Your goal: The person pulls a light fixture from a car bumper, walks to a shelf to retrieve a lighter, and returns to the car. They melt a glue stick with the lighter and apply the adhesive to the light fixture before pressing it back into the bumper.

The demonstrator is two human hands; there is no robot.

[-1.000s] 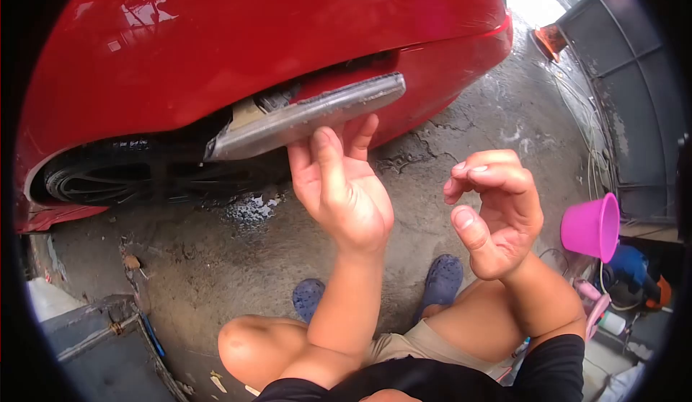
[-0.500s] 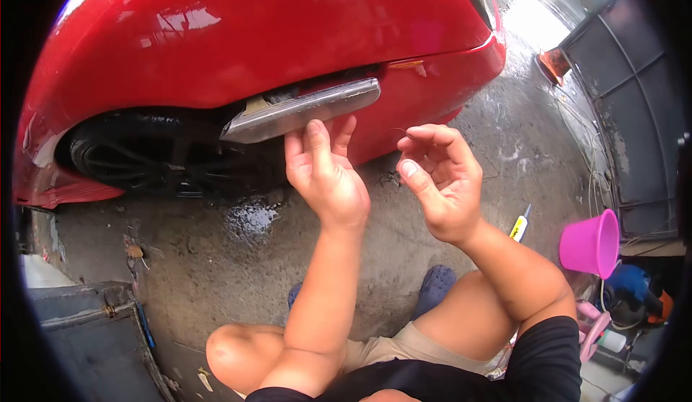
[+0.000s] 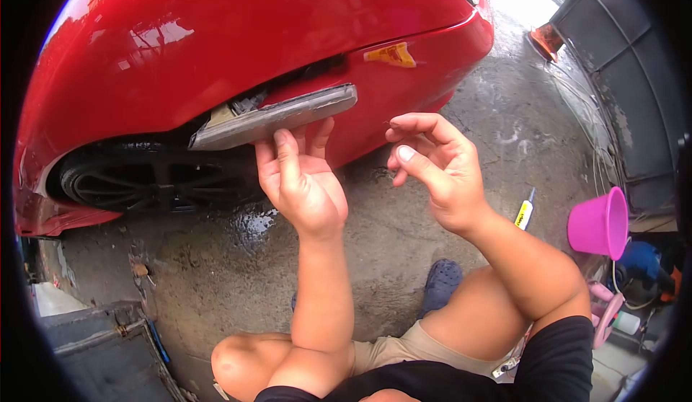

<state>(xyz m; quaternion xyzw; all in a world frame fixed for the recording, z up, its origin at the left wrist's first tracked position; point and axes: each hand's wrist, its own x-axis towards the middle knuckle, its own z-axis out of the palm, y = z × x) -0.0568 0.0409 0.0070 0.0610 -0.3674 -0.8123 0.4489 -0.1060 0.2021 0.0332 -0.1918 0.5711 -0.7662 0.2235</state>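
Note:
My left hand (image 3: 303,189), palm up, grips the lower edge of a long grey trim piece (image 3: 277,117) with its thumb and fingers. The piece is narrow and slightly tilted, with a worn edge along its right end. It sits in front of a dark gap in the red car (image 3: 288,27), just above and right of the black-spoked wheel (image 3: 155,182). To the right, my right hand (image 3: 440,168) is raised in the air, fingers loosely curled and thumb apart from them. Nothing can be seen in it. A yellow-orange sticker (image 3: 393,54) is on the car's panel.
On the wet concrete floor (image 3: 389,214) a tube with a pointed nozzle (image 3: 525,213) shows beside my right forearm. Further right are a pink bucket (image 3: 598,223) and a blue tool (image 3: 640,259). Dark metal panels (image 3: 627,77) stand at the right and lower left.
The trim piece and my left hand have shifted left in view, and more of the gap and sticker show. My right hand stays raised, fingers still curled.

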